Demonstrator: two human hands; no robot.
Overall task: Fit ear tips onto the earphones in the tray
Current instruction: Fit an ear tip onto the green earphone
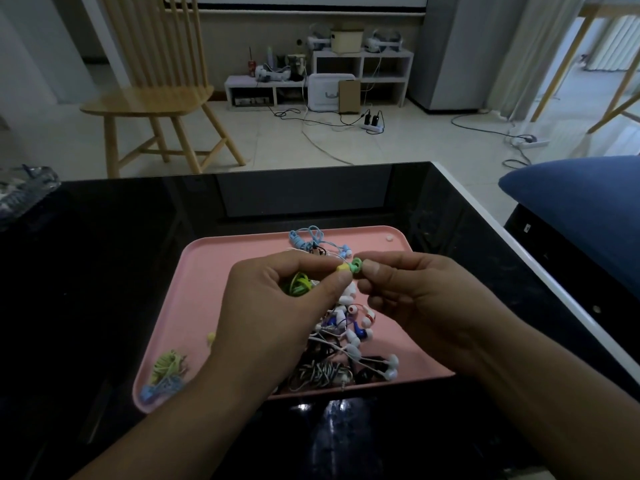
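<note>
A pink tray point(214, 268) lies on the black table and holds a tangle of wired earphones point(343, 344) in white, blue, red and black. Above the tray, my left hand point(277, 303) pinches a yellow-green earbud point(343, 268), with its green cable point(298, 285) bunched in the palm. My right hand point(412, 299) pinches a green ear tip point(356, 264) between thumb and forefinger, touching the earbud's end. A light blue earphone set point(311, 239) lies at the tray's far side. Another green and blue bundle point(166, 372) sits in the near left corner.
A small white ear tip point(389, 238) lies in the tray's far right corner. The glossy black table point(104, 271) has a white edge point(519, 251) on the right. A wooden chair point(156, 95), a blue cushion point(581, 202) and floor cables point(329, 123) lie beyond.
</note>
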